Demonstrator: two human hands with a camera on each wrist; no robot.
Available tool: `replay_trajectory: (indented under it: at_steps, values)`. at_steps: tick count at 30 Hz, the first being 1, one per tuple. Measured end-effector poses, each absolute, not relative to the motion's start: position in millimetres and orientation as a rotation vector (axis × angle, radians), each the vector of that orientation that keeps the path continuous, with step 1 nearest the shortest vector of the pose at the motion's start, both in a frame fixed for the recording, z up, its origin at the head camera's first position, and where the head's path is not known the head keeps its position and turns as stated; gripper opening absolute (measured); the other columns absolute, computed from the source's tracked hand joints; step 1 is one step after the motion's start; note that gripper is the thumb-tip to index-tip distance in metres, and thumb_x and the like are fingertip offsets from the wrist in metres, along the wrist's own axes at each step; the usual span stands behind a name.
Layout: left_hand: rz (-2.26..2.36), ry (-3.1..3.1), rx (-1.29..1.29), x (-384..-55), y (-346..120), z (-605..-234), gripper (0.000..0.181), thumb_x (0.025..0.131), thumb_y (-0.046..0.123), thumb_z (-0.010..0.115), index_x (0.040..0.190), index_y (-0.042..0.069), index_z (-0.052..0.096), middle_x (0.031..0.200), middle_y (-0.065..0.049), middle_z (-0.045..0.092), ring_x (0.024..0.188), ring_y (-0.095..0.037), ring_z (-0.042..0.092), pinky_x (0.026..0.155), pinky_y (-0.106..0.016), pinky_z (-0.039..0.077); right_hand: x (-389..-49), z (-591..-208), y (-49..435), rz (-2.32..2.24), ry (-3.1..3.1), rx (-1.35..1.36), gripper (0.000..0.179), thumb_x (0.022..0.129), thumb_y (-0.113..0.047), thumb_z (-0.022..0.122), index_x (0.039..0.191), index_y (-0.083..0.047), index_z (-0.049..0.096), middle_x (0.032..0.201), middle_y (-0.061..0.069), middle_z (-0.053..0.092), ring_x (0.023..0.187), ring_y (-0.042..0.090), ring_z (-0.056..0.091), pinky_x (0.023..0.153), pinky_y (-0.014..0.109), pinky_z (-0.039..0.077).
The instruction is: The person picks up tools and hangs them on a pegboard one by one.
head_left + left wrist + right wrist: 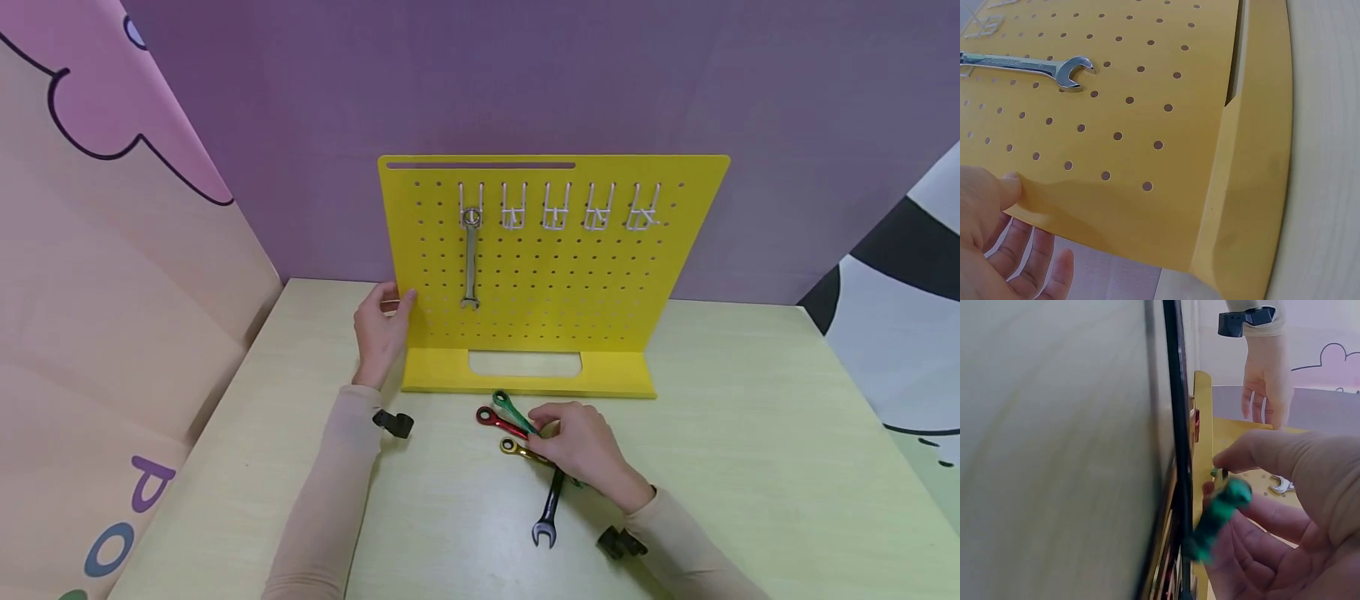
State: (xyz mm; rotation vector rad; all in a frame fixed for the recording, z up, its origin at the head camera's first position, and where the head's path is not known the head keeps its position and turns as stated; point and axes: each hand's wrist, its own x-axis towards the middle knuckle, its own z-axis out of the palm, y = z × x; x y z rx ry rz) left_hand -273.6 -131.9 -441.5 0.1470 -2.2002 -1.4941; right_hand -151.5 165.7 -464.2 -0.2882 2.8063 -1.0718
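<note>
Head view: the right hand [581,446] pinches the green wrench [513,410], long axis running 10 to 4 o'clock, ring end toward the pegboard [600,283]. Red wrench [498,421], gold wrench [521,451] and black wrench [550,508] lie touching beside it; bare table [750,433] at 3 o'clock.

Left wrist view: the left hand [1004,244], fingers nearly straight, clasps the pegboard's edge below the silver wrench [1029,64].

Right wrist view: fingertips [1225,464] close on the blurred green wrench.

Silver wrench [470,260] hanging from the leftmost hook; four white hooks [576,208] beside it. Red wrench [498,421], gold wrench [522,451] and black wrench [549,510] on the table [750,467].
</note>
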Motion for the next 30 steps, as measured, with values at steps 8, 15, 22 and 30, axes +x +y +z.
replay_trajectory:
  at_steps: [8, 15, 22, 30]
  values:
    - [-1.504, -2.194, 0.139, -274, -131, -441, 0.033, 0.103, 0.027, 0.073, 0.124, 0.002, 0.071, 0.118, -0.019, 0.074, 0.108, -0.036, 0.069, 0.095, -0.047, 0.060, -153, -462, 168, -1.075, 2.837, -0.338, 0.021, 0.088, -0.009, 0.076, 0.108, -0.008, 0.083, 0.092, -0.001, 0.081, 0.073, 0.010, 0.065, 0.063, 0.023, 0.050]
    - [-1.510, -2.197, 0.145, -272, -132, -440, 0.033, 0.103, 0.027, 0.073, 0.125, 0.002, 0.071, 0.117, -0.019, 0.073, 0.108, -0.037, 0.069, 0.094, -0.048, 0.059, -150, -463, 165, -1.045, 2.741, -0.351, 0.016, 0.091, -0.023, 0.084, 0.103, -0.014, 0.083, 0.085, -0.008, 0.075, 0.078, 0.008, 0.068, 0.061, 0.025, 0.052]
    - [-1.512, -2.199, 0.149, -273, -131, -439, 0.033, 0.103, 0.026, 0.073, 0.125, 0.001, 0.071, 0.118, -0.019, 0.073, 0.108, -0.036, 0.068, 0.094, -0.048, 0.059, -148, -462, 161, -0.964, 2.745, -0.338, 0.024, 0.084, -0.028, 0.091, 0.104, -0.017, 0.082, 0.081, -0.011, 0.071, 0.078, 0.008, 0.063, 0.060, 0.023, 0.047]
    - [-1.516, -2.189, 0.142, -273, -132, -440, 0.032, 0.103, 0.026, 0.073, 0.124, 0.001, 0.071, 0.118, -0.020, 0.073, 0.108, -0.037, 0.069, 0.093, -0.048, 0.059, -145, -461, 158, -0.952, 2.761, -0.303, 0.028, 0.082, -0.033, 0.092, 0.101, -0.017, 0.082, 0.071, -0.013, 0.066, 0.065, 0.008, 0.056, 0.054, 0.021, 0.037]
